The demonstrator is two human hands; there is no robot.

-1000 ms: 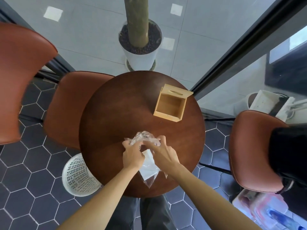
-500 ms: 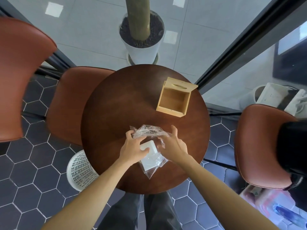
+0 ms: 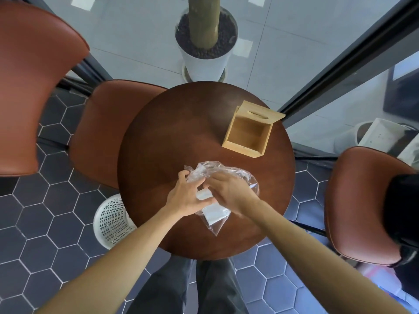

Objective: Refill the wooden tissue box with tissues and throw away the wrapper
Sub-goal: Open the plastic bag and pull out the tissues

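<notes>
A pack of white tissues point(image 3: 214, 214) lies in a clear plastic wrapper point(image 3: 212, 169) on the near part of the round brown table point(image 3: 172, 137). My left hand point(image 3: 184, 196) grips the wrapper's opened far end from the left. My right hand point(image 3: 233, 192) lies over the pack from the right, its fingers reaching into the wrapper mouth; their tips are hidden. The wooden tissue box point(image 3: 248, 134) stands open and empty at the table's far right, its slotted lid point(image 3: 260, 113) tipped up behind it.
A white perforated waste basket point(image 3: 112, 220) stands on the floor left of the table, below its edge. Brown chairs surround the table: one far left point(image 3: 108, 132), one right point(image 3: 360, 207). A white planter point(image 3: 205, 62) stands beyond the table.
Both hands have worked the wrapper open: its far end has spread wider, and my right hand has gone from pulling the edge to reaching over the tissue pack.
</notes>
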